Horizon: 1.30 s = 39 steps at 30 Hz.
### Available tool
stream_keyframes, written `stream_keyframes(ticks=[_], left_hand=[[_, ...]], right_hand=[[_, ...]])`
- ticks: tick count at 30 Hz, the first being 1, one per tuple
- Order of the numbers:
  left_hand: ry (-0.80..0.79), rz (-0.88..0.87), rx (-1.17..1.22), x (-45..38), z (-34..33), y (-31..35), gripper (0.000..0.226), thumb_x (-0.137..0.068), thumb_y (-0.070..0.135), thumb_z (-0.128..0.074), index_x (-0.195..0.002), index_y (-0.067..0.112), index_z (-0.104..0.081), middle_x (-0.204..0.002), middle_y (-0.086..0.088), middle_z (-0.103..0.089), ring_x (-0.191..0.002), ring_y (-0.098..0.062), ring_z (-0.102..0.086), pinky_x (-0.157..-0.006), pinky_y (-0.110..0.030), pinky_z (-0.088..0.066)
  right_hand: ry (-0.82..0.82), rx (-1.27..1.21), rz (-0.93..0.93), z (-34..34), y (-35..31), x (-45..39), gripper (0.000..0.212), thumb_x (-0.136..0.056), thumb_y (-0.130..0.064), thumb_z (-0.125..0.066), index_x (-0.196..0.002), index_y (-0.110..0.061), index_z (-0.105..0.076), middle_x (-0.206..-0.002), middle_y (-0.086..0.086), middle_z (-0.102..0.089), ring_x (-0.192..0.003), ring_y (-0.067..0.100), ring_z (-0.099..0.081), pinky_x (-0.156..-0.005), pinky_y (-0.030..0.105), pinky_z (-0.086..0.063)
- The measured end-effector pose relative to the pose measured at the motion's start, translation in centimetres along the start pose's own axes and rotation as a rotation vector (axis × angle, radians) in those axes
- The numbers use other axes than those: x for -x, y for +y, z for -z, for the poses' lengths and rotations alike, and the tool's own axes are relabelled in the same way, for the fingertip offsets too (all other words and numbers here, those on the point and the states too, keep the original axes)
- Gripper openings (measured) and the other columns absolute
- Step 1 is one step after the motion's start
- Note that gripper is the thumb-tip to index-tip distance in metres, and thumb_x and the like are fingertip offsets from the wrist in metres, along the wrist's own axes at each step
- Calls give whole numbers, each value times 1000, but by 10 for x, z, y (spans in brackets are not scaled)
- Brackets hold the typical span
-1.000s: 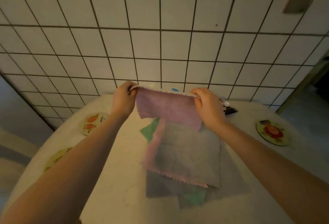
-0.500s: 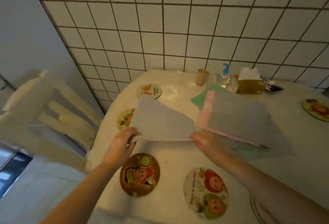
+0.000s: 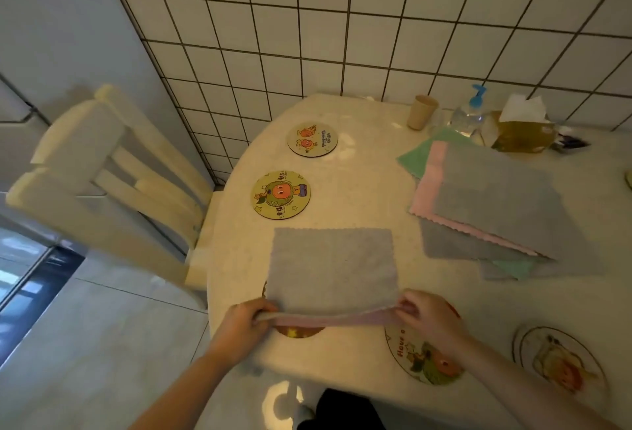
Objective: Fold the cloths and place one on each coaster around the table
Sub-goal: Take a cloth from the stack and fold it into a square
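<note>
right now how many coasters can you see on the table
5 for sure: two bare at the far left, one mostly under the held cloth, two at the near edge. A sliver at the right edge may be another.

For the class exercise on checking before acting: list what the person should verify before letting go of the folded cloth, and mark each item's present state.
1. Both hands grip the folded cloth: left hand and right hand hold its near edge. Ok.
2. Fold even: top layer flat, edges roughly aligned. Ok.
3. Cloth over a coaster: the brown coaster peeks out beneath. Ok.
4. Cloth centred on that coaster: mostly hidden. Cannot tell.
5. Neighbouring orange coaster uncovered by cloth. Ok.
6. Unfolded pile apart from this cloth. Ok.
</note>
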<state>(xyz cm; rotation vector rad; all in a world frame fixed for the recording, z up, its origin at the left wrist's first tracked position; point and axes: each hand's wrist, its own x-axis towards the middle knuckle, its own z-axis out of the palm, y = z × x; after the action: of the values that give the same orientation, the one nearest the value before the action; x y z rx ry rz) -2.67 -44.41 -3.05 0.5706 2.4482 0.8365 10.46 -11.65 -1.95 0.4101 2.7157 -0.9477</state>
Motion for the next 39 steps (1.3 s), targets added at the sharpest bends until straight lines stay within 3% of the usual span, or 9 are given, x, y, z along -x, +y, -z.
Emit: stream_keyframes(ticks=[3, 5, 10, 16, 20, 31, 35, 37, 39], left_hand=[[112, 146, 226, -29, 14, 4, 18, -85, 15, -67, -69, 23, -63, -64, 6, -60, -64, -13, -55, -65, -29, -44], [187, 222, 376, -51, 23, 10, 15, -86, 13, -67, -71, 11, -64, -64, -4, -56, -63, -18, -51, -66, -35, -44], [271, 390, 589, -103, 25, 22, 18, -91, 17, -62, -80, 3, -68, -72, -7, -60, -68, -18, -52, -66, -34, -47], [312, 493, 595, -147, 16, 19, 19, -91, 18, -63, -77, 6, -69, -67, -3, -60, -63, -17, -48, -62, -31, -41], [318, 537, 544, -159, 11, 16, 22, -91, 20, -62, -73, 7, -67, -61, -1, -57, -59, -18, -47, -59, -31, -38], [353, 601, 454, -165, 5, 14, 17, -90, 26, -63, -80, 13, -69, -75, -3, -66, -71, -21, -55, -64, -31, -41], [395, 603, 394, -162, 2, 20, 20, -91, 30, -61, -103, 14, -63, -94, -1, -65, -88, -23, -59, -78, -33, -44], [458, 501, 257, -150, -3, 25, 36, -91, 32, -59, -122, 13, -54, -113, -3, -59, -98, -20, -55, -85, -34, -45], [478, 177, -52, -131, -14, 30, 42, -93, 33, -53, -130, 14, -49, -127, -2, -52, -114, -20, -49, -96, -36, -44]], right_hand=[[144, -183, -100, 15, 6, -26, 7, -84, -20, -67, -81, -23, -62, -79, -9, -66, -75, 1, -63, -71, 25, -56], [198, -326, -166, 25, 8, -48, 5, -84, -17, -67, -86, -21, -64, -84, -8, -68, -80, 4, -64, -71, 21, -54], [222, -639, -286, 38, 6, -101, 7, -88, -14, -64, -94, -14, -64, -91, 3, -69, -83, 16, -67, -71, 26, -56], [187, -719, -377, 36, 16, -148, 6, -88, -8, -63, -83, -13, -65, -85, 10, -70, -78, 26, -67, -76, 44, -58], [179, -684, -402, 34, 22, -163, 13, -88, -6, -61, -78, -13, -62, -78, 9, -67, -70, 26, -64, -71, 47, -56], [172, -524, -424, 27, 31, -183, 11, -89, -11, -63, -79, -10, -59, -82, 13, -67, -72, 29, -66, -62, 40, -59], [183, -484, -426, 29, 25, -180, 9, -88, -15, -64, -86, -11, -57, -86, 10, -66, -73, 24, -65, -65, 41, -59], [228, -375, -373, 29, 17, -171, 14, -90, -21, -60, -99, -11, -55, -93, 4, -63, -78, 14, -62, -67, 32, -57], [280, -87, -221, 22, 7, -152, 20, -93, -24, -55, -110, -14, -54, -107, -1, -58, -88, 8, -59, -71, 21, -53]])
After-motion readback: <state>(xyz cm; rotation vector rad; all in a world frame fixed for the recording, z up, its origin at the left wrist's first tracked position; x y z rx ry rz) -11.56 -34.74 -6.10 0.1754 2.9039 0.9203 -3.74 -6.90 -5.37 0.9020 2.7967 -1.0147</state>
